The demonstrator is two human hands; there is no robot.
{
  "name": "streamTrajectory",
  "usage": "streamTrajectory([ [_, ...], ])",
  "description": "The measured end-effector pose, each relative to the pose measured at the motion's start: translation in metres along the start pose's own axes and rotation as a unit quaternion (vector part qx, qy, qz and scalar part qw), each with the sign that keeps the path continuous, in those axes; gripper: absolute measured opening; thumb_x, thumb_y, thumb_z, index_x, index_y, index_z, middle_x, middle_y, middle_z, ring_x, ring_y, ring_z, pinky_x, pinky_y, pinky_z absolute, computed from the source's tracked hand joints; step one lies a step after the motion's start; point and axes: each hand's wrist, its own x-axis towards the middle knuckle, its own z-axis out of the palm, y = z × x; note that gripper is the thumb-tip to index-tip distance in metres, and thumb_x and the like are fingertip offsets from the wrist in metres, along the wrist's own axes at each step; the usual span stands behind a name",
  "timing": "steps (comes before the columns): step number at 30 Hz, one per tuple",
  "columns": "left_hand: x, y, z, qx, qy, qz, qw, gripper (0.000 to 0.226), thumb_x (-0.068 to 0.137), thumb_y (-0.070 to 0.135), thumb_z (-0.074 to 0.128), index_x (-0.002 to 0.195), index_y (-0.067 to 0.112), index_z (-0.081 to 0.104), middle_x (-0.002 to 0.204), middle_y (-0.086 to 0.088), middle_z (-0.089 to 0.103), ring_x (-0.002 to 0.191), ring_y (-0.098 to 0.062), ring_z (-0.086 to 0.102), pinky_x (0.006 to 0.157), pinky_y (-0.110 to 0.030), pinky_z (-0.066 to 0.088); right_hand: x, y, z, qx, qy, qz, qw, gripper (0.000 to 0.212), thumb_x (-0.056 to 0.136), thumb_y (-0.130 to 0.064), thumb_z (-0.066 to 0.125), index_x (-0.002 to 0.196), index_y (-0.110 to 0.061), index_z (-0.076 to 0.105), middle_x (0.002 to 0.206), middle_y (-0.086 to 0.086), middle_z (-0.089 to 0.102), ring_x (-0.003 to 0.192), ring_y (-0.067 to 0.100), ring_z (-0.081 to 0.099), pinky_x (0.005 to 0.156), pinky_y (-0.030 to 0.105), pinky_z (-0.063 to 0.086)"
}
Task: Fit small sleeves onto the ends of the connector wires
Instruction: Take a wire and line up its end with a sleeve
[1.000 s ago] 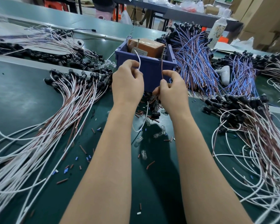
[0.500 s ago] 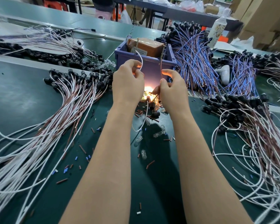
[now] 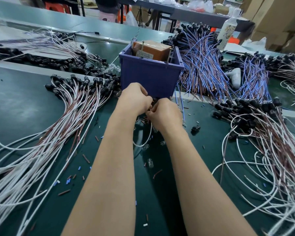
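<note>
White wire (image 3: 147, 138) seemingly between hands (image 3: 150, 106)

Two bare hands, the left hand (image 3: 134, 97) and the right hand (image 3: 165, 113), meet over one dark green table mat (image 3: 24, 99), just in front of one blue plastic bin (image 3: 150, 75) that holds one brown cardboard box (image 3: 152, 48). Two heaps of white-and-brown wires with black connectors lie near, one at the left (image 3: 41, 142) and one at the right (image 3: 271, 142), too many wires to count. Two heaps of blue-and-brown wires (image 3: 203, 65) lie far right, by one white bottle (image 3: 228, 29).
</note>
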Motion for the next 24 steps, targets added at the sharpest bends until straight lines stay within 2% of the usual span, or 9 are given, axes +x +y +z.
streamTrajectory([
  [3, -0.002, -0.003, -0.002, 0.049, 0.014, -0.012, 0.999, 0.010, 0.081, 0.011, 0.052, 0.089, 0.012, 0.060, 0.097, -0.013, 0.070, 0.099, -0.028, 0.065, 0.090, -0.041, 0.051, -0.002, -0.004, 0.000, -0.030, 0.008, -0.011, 0.999, 0.009, 0.083, -0.018, 0.058, 0.085, -0.010, 0.063, 0.094, 0.017, 0.063, 0.098, 0.036, 0.060, 0.068, 0.031, 0.036],
  [7, -0.003, -0.003, -0.003, 0.112, 0.055, -0.034, 0.992, 0.019, 0.085, 0.016, 0.056, 0.101, 0.011, 0.065, 0.114, -0.011, 0.061, 0.109, -0.032, 0.055, 0.092, -0.038, 0.046, -0.003, -0.004, 0.003, -0.042, -0.005, -0.010, 0.999, 0.016, 0.083, -0.015, 0.057, 0.093, -0.004, 0.064, 0.103, 0.018, 0.065, 0.097, 0.036, 0.059, 0.070, 0.032, 0.039],
  [10, -0.005, 0.007, -0.007, 0.151, 0.135, 0.006, 0.979, 0.023, 0.090, 0.027, 0.054, 0.109, 0.017, 0.064, 0.130, -0.012, 0.048, 0.120, -0.033, 0.045, 0.101, -0.038, 0.036, 0.002, -0.002, -0.009, 0.088, 0.043, -0.007, 0.995, 0.018, 0.088, -0.019, 0.055, 0.095, -0.006, 0.066, 0.100, 0.014, 0.066, 0.096, 0.032, 0.059, 0.079, 0.034, 0.047],
  [12, -0.007, 0.017, -0.010, 0.087, 0.138, 0.085, 0.983, 0.027, 0.093, 0.031, 0.052, 0.108, 0.016, 0.067, 0.121, -0.010, 0.060, 0.113, -0.027, 0.055, 0.099, -0.033, 0.042, 0.005, -0.002, -0.029, 0.261, 0.078, -0.020, 0.962, 0.010, 0.093, -0.018, 0.054, 0.093, -0.010, 0.060, 0.093, 0.008, 0.064, 0.089, 0.025, 0.060, 0.080, 0.034, 0.049],
  [14, -0.016, 0.031, -0.010, -0.033, 0.055, 0.145, 0.987, 0.027, 0.095, 0.029, 0.052, 0.106, 0.011, 0.069, 0.106, -0.008, 0.069, 0.100, -0.023, 0.064, 0.093, -0.032, 0.048, 0.000, -0.003, -0.053, 0.448, 0.045, -0.033, 0.892, 0.009, 0.095, -0.013, 0.053, 0.087, -0.015, 0.051, 0.083, 0.006, 0.062, 0.073, 0.017, 0.062, 0.066, 0.029, 0.053],
  [16, -0.024, 0.046, -0.008, -0.076, 0.014, 0.185, 0.980, 0.027, 0.095, 0.026, 0.054, 0.108, 0.008, 0.069, 0.101, -0.009, 0.071, 0.096, -0.024, 0.066, 0.088, -0.029, 0.051, -0.008, -0.002, -0.071, 0.523, 0.019, -0.057, 0.850, 0.014, 0.097, -0.011, 0.051, 0.084, -0.018, 0.049, 0.077, 0.011, 0.062, 0.058, 0.014, 0.060, 0.053, 0.026, 0.053],
  [18, -0.027, 0.062, -0.004, -0.091, 0.033, 0.223, 0.970, 0.022, 0.095, 0.023, 0.055, 0.104, 0.008, 0.069, 0.096, -0.003, 0.071, 0.088, -0.012, 0.065, 0.081, -0.021, 0.051, -0.017, -0.001, -0.086, 0.514, 0.041, -0.073, 0.854, 0.017, 0.097, -0.011, 0.051, 0.082, -0.019, 0.048, 0.066, 0.006, 0.058, 0.046, 0.009, 0.051, 0.042, 0.020, 0.043],
  [20, -0.032, 0.083, -0.002, -0.159, 0.045, 0.233, 0.958, 0.014, 0.095, 0.019, 0.055, 0.094, 0.011, 0.067, 0.080, 0.005, 0.066, 0.069, 0.001, 0.057, 0.060, -0.008, 0.044, -0.026, 0.004, -0.105, 0.516, 0.058, -0.078, 0.851, 0.017, 0.097, -0.012, 0.052, 0.081, -0.018, 0.050, 0.058, 0.002, 0.055, 0.040, 0.006, 0.041, 0.038, 0.015, 0.033],
  [24, -0.050, 0.132, 0.004, -0.352, 0.050, 0.224, 0.907, 0.014, 0.095, 0.016, 0.054, 0.082, 0.018, 0.059, 0.067, 0.008, 0.052, 0.051, 0.001, 0.044, 0.050, -0.012, 0.038, -0.053, 0.034, -0.152, 0.465, 0.088, -0.102, 0.875, 0.016, 0.098, -0.017, 0.051, 0.088, -0.017, 0.064, 0.056, -0.003, 0.057, 0.037, 0.002, 0.038, 0.039, 0.012, 0.030],
])
